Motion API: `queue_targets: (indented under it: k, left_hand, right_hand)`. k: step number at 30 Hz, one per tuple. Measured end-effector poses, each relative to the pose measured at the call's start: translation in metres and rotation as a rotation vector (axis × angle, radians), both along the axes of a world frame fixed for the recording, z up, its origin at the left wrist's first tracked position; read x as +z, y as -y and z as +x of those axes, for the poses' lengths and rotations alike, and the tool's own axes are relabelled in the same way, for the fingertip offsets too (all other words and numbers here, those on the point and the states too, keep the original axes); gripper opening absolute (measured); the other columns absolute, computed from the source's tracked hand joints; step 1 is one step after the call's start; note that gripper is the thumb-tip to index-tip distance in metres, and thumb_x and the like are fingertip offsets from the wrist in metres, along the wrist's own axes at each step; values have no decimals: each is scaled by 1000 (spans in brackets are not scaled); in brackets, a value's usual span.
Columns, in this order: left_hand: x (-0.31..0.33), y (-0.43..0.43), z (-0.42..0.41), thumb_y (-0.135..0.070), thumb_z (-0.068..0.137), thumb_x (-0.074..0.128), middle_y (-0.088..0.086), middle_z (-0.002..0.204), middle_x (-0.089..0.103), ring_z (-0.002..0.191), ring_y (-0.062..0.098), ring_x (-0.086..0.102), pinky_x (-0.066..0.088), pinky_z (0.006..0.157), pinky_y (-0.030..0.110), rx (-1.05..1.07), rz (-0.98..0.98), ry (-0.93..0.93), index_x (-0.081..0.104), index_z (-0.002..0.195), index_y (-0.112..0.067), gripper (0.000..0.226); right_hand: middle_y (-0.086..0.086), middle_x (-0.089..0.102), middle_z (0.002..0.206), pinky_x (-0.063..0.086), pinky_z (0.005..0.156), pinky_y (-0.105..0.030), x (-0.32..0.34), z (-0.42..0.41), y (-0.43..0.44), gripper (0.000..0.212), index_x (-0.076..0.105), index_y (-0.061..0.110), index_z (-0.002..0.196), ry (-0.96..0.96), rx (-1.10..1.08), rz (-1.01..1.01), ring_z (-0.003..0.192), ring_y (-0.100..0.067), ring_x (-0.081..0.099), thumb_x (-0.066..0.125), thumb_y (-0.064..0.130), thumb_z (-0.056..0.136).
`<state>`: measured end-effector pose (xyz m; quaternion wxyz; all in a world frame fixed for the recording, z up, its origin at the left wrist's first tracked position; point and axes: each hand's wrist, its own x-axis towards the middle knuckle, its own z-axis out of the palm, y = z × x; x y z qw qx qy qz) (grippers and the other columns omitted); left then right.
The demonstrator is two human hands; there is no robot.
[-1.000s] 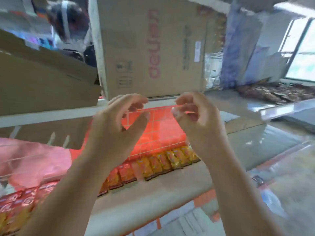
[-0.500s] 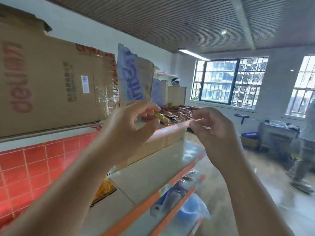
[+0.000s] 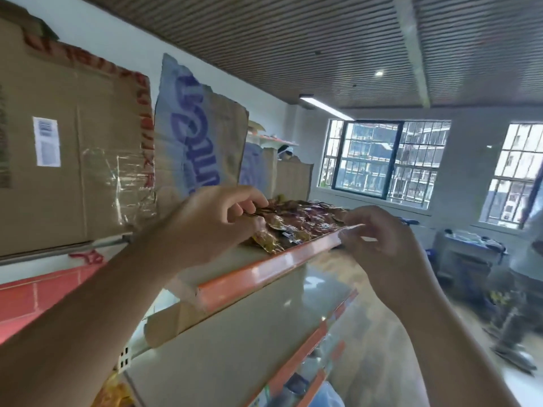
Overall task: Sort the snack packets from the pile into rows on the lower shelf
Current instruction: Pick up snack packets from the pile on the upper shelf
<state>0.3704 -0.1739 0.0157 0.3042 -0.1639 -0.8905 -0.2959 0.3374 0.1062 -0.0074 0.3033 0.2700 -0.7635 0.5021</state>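
The pile of snack packets (image 3: 302,220) lies on the upper shelf (image 3: 264,271), heaped behind its orange front lip and a little in front of the cardboard propped along the back. The left hand (image 3: 211,227) reaches up to the pile's near edge with its fingers curled, thumb and forefinger drawn together right at the first packets; the blur hides whether a packet is actually pinched between them, so I cannot tell. The right hand (image 3: 379,239) is held up just beside the pile's other side, fingers also curled, with the fingertips (image 3: 351,229) at the far end of the orange lip; whether they hold anything cannot be told either. Below, the lower shelf (image 3: 249,333) shows a pale, bare top with its own orange lip. A large brown cardboard box (image 3: 73,171) with a white label (image 3: 46,141) stands at the left, and a torn cardboard sheet (image 3: 194,136) with blue lettering leans next to it. Barred windows (image 3: 382,160) fill the far wall under a slatted ceiling, and a blurred person (image 3: 529,259) stands at the right edge.
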Motion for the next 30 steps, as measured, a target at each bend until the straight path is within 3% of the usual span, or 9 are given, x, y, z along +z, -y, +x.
queue_targets:
  k: [5,10,15,19,23,30]
  left_hand:
    - [5,22,-73,-58,80,57,-23,104,65,97,-3,59,46,76,24,21,-52,38,67,112,-48,36]
    - [15,40,-122,-53,92,65,-24,104,66,97,-8,60,47,75,23,73,-148,85,65,113,-51,21]
    - [25,51,-150,-55,91,65,-26,101,67,95,-13,60,48,75,22,123,-223,123,64,111,-54,20]
    - [35,53,-160,-62,89,62,-29,102,66,95,-11,61,52,77,26,171,-284,154,63,114,-55,26]
    - [48,50,-162,-64,86,61,-32,100,64,93,-8,62,53,77,27,248,-335,194,64,109,-56,24]
    - [76,22,-171,-64,90,61,-28,99,65,92,-18,57,47,71,19,464,-462,391,62,115,-55,26]
  right_hand:
    - [15,68,92,56,73,-40,13,-82,20,18,67,39,95,-11,-2,71,87,-7,65,76,24,90]
    - [15,69,91,56,81,-40,25,-143,39,14,66,38,95,-34,-19,108,88,-8,66,75,29,90]
    - [27,66,97,52,72,-31,29,-187,48,15,64,42,96,-30,14,135,85,1,65,74,32,91]
    - [22,67,98,54,72,-31,33,-221,54,14,65,43,95,-13,87,174,88,4,63,74,33,90]
    - [21,63,103,47,64,-23,43,-259,60,14,65,42,98,-45,131,243,86,5,62,74,35,91]
    - [24,56,108,41,64,-21,65,-332,72,23,61,47,112,-29,294,650,91,3,55,70,47,91]
